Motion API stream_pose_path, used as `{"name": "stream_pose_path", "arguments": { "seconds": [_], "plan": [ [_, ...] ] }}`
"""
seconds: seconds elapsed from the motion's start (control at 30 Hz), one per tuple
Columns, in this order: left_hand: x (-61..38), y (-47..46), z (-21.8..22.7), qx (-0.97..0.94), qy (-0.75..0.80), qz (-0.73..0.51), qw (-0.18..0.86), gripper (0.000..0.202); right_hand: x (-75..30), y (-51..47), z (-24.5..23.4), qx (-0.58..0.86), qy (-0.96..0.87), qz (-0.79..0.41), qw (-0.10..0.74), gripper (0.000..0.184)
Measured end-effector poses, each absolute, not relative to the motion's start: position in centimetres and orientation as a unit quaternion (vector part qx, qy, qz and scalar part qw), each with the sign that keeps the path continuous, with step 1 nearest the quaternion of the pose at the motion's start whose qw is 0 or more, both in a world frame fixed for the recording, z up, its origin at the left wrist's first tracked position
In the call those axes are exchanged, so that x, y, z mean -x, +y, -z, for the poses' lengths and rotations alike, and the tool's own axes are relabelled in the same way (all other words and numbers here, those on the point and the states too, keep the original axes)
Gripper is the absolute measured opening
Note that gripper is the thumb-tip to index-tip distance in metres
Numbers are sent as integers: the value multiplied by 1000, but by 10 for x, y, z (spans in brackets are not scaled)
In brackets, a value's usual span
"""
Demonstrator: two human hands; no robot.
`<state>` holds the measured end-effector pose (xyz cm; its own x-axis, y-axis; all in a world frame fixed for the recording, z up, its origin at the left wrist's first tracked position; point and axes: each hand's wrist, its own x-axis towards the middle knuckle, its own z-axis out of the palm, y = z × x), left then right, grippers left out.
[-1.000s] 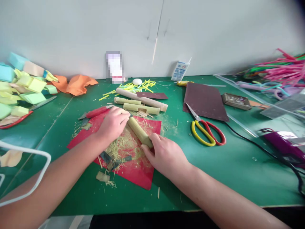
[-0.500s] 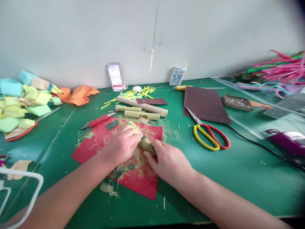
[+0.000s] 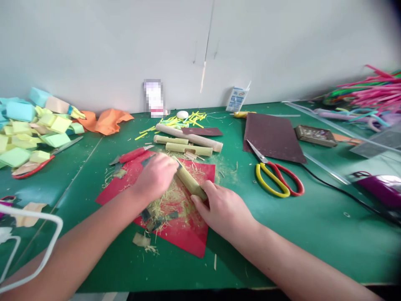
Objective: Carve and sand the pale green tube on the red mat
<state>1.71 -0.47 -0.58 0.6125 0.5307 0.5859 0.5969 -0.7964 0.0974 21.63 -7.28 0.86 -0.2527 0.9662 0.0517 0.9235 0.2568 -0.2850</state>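
A pale green bamboo stick [image 3: 191, 184] lies slanted on a red sheet [image 3: 188, 236] strewn with shavings. My right hand [image 3: 224, 209] is closed round the stick's near end. My left hand [image 3: 155, 175] is closed over its far end, fingers curled and pressed on the stick. A thin dark tip shows past the fingers; what they hold is hidden. A red-handled knife [image 3: 133, 154] lies just beyond the left hand.
Two more bamboo pieces [image 3: 188, 149] and a wooden rod [image 3: 191, 139] lie behind the sheet. Yellow-and-red scissors [image 3: 275, 180] and brown sandpaper [image 3: 272, 138] sit to the right, a black cable [image 3: 326, 182] and purple device [image 3: 380, 188] farther right. Foam blocks [image 3: 28, 133] pile at left.
My left hand slid down the stick toward my right hand, then back up to the far end. My right hand kept its hold.
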Motion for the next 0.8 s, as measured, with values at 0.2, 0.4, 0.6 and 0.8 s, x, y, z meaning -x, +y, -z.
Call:
{"name": "stream_pose_path", "arguments": {
  "seconds": [0.2,0.4,0.6,0.8],
  "plan": [
    [-17,-6,5,893,-311,320,53,19,-216,-74,-7,599,-788,-88,108,18],
    [-26,-13,3,922,-263,282,-21,20,-216,-73,-5,588,-795,-94,114,16],
    [-24,-11,4,901,-301,312,8,18,-216,-74,-3,590,-795,-89,111,17],
    [-24,-10,5,884,-323,336,15,18,-216,-74,-4,594,-792,-77,117,19]
  ]
}}
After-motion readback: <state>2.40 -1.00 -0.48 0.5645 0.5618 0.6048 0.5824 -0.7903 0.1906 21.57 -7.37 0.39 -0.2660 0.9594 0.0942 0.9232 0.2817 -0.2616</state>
